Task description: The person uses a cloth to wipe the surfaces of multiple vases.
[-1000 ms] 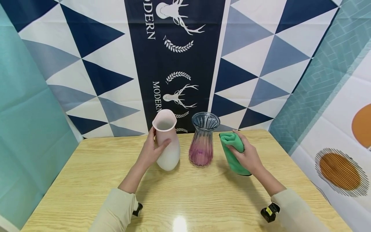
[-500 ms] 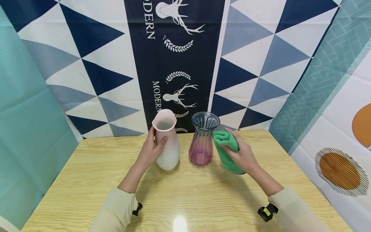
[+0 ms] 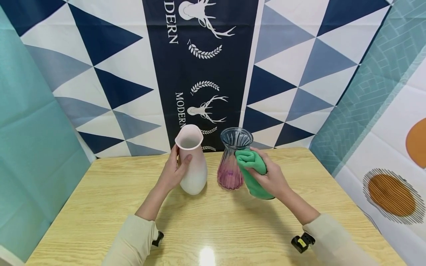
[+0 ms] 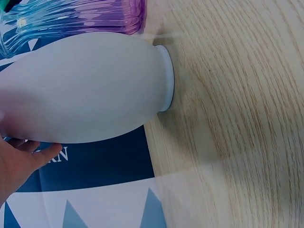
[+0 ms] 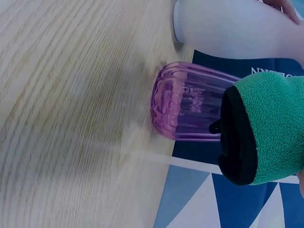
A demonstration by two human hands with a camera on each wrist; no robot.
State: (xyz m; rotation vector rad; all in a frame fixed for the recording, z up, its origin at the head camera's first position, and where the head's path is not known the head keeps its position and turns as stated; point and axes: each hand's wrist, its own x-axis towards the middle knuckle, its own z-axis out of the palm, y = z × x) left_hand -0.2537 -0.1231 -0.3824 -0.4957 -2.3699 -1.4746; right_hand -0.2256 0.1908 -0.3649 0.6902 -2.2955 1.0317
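A matte vase [image 3: 194,175], pinkish at its wavy rim and white below, stands upright on the wooden table. My left hand [image 3: 173,170] grips its left side, thumb across the front and fingers behind. To its right is a ribbed glass vase [image 3: 229,170], smoky blue at the top and pink at the base. My right hand [image 3: 270,177] holds a folded green cloth [image 3: 254,181] with dark edging. In the head view the cloth overlaps the glass vase's right side; whether they touch I cannot tell. The right wrist view shows the cloth [image 5: 275,128] covering the glass vase's upper part.
The wooden table [image 3: 110,199] ends at the back against a patterned cloth backdrop [image 3: 206,74]. Teal sheeting [image 3: 40,129] hangs on the left, and a printed curtain [image 3: 382,177] hangs on the right.
My right hand has moved left with the green cloth, from beside the glass vase to overlapping its right side. The left hand and the matte vase have stayed nearly still.
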